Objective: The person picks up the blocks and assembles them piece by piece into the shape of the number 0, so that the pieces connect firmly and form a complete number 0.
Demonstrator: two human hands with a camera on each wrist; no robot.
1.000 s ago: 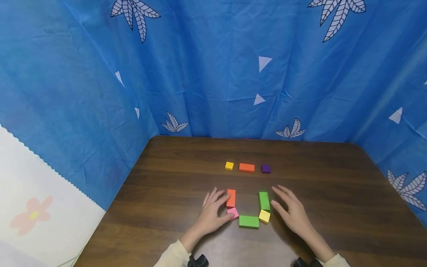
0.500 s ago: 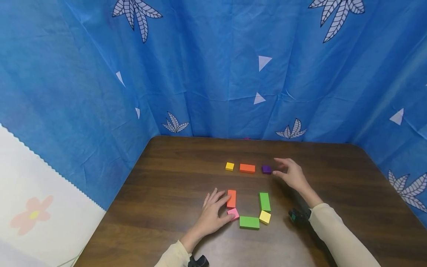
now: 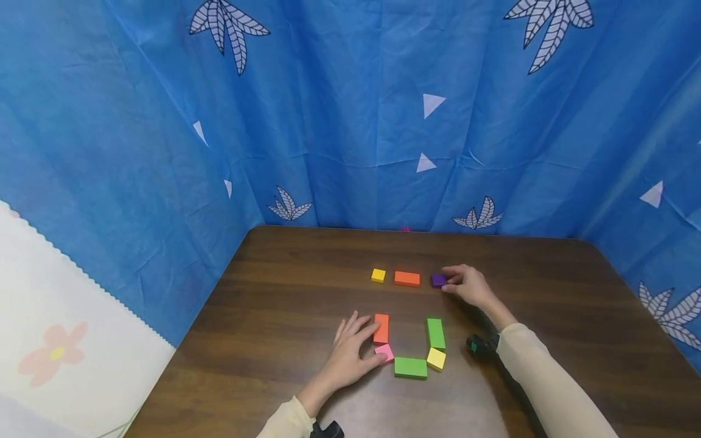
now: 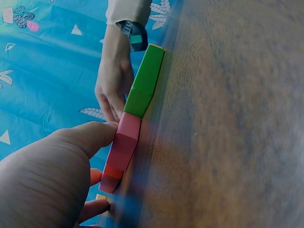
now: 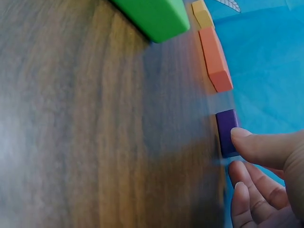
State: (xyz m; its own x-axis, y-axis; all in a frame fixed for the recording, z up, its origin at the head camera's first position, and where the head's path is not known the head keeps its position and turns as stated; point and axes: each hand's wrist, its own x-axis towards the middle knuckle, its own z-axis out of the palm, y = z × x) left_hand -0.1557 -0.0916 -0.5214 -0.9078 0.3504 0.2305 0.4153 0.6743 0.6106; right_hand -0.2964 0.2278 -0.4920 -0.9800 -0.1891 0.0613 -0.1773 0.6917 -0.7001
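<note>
At the back of the table my right hand [image 3: 470,287] pinches the small purple block [image 3: 438,280] by its right end. Its thumb lies on the block in the right wrist view; the fingertip behind is hidden. My left hand [image 3: 348,356] rests, fingers loosely spread, beside the front blocks. Its thumb touches the pink block [image 4: 126,138], and the index finger is at the upright-lying orange block [image 3: 381,328]. A green block [image 3: 411,367], a pale yellow block [image 3: 436,359] and another green block [image 3: 435,333] continue that U-shaped row.
Left of the purple block lie an orange block [image 3: 407,278] and a yellow block [image 3: 378,275]. Everything sits on a brown wooden table [image 3: 263,316]. A blue patterned curtain [image 3: 350,121] hangs along its back and sides.
My right hand has moved from beside the front green block away to the back row and closed its thumb and finger on the purple block. My left hand stays put.
</note>
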